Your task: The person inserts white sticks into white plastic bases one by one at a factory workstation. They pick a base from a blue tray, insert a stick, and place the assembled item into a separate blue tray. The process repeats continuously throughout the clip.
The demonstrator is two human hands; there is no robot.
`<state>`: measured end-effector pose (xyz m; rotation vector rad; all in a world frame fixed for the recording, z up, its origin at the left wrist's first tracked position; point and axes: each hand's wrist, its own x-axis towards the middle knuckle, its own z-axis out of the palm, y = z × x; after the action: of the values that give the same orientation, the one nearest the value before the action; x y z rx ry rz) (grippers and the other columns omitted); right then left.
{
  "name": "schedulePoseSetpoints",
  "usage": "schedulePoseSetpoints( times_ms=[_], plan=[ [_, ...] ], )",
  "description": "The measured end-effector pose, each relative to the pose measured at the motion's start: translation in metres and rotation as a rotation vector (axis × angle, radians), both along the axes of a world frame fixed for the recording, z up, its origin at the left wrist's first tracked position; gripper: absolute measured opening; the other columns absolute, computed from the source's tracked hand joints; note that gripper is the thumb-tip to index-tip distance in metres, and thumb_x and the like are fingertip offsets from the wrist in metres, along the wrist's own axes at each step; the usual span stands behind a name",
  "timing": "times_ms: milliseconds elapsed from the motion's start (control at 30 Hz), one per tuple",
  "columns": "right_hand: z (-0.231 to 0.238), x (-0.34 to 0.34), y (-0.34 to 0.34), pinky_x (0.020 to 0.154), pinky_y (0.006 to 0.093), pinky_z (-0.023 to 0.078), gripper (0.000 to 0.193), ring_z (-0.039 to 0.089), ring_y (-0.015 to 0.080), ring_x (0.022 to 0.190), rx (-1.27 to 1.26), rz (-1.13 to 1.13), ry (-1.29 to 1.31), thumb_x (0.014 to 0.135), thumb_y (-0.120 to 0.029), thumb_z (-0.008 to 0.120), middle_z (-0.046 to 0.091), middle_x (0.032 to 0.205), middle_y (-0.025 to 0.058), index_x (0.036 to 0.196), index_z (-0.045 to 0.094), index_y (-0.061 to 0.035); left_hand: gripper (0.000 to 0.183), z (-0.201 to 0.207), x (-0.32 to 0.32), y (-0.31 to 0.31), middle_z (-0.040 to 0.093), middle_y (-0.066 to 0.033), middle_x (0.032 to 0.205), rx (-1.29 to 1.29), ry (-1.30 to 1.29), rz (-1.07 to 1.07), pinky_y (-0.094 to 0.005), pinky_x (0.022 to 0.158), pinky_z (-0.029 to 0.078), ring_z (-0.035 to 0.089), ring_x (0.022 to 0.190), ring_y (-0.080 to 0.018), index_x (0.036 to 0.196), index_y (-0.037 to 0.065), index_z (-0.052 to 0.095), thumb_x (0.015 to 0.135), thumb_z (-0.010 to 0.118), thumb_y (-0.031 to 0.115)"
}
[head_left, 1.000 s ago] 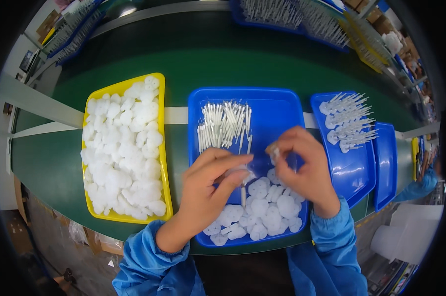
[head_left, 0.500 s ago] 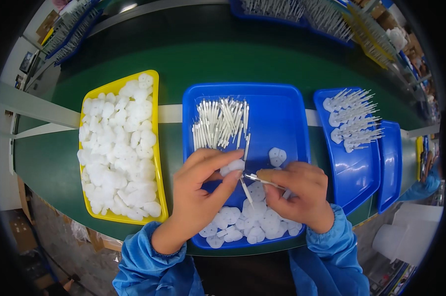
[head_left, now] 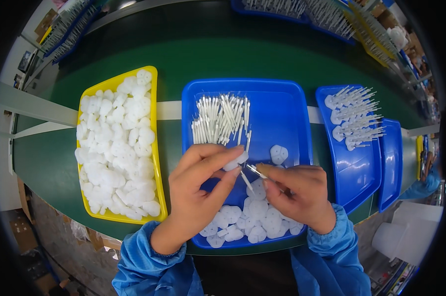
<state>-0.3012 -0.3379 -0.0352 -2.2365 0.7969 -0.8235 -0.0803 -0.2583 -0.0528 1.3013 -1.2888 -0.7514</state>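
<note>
My left hand (head_left: 195, 190) pinches a small white rounded disc (head_left: 235, 162) between thumb and fingers. A thin white stick (head_left: 247, 180) slants down from just below that disc; its upper end is close to my left thumb. My right hand (head_left: 302, 190) is closed around a slim white-and-silver stick (head_left: 256, 170), whose tip points at the disc and shows a small gap from it. Both hands are over a blue tray (head_left: 306, 128). Many white sticks (head_left: 220, 118) lie in its far left part, and flat translucent white discs (head_left: 257, 222) are heaped at its near end.
To the left stands a yellow tray (head_left: 157, 143) full of white discs. A blue tray (head_left: 353, 172) on the right holds discs with sticks standing through them; another blue tray (head_left: 390, 163) is beside it. A lone disc (head_left: 278, 154) lies right of my fingers. More loaded trays (head_left: 302, 17) are at the back.
The stick in my right hand has drawn back slightly from the disc, leaving a small gap. My left hand has shifted a little to the left and still pinches the disc.
</note>
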Motion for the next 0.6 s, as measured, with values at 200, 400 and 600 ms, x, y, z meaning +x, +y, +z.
schedulePoseSetpoints(
  times_ms=[200, 400, 600],
  plan=[
    [-0.0022, 0.0084, 0.0026, 0.052, 0.0313, 0.05, 0.026, 0.065, 0.0193, 0.052, 0.04, -0.055, 0.003, 0.088, -0.007, 0.089, 0.067, 0.065, 0.0063, 0.113, 0.085, -0.0048, 0.041, -0.0026, -0.0002, -0.0016, 0.073, -0.0144, 0.128, -0.044, -0.066, -0.011, -0.0258, 0.083, 0.064, 0.075, 0.109, -0.0179, 0.134, 0.001, 0.079, 0.097, 0.076, -0.013],
    [-0.0055, 0.0073, 0.0036, 0.054, 0.0284, 0.048, 0.013, 0.066, 0.0114, 0.055, 0.353, -0.076, -0.091, 0.097, -0.01, 0.087, 0.07, 0.065, 0.0043, 0.106, 0.082, -0.0025, 0.039, -0.0014, -0.0007, -0.0013, 0.082, -0.0177, 0.126, 0.007, -0.094, -0.047, -0.027, 0.082, 0.063, 0.077, 0.099, -0.0183, 0.133, 0.001, 0.08, 0.096, 0.076, -0.011],
    [-0.0037, 0.0062, 0.0027, 0.054, 0.0265, 0.046, 0.01, 0.065, 0.0081, 0.057, 0.74, -0.07, -0.096, 0.101, -0.011, 0.085, 0.073, 0.067, 0.0052, 0.105, 0.082, -0.0017, 0.046, -0.0043, -0.0032, -0.006, 0.082, -0.0143, 0.093, -0.163, -0.311, -0.032, -0.0363, 0.073, 0.06, 0.077, 0.078, -0.0287, 0.131, 0.003, 0.082, 0.086, 0.083, -0.008]
  ],
)
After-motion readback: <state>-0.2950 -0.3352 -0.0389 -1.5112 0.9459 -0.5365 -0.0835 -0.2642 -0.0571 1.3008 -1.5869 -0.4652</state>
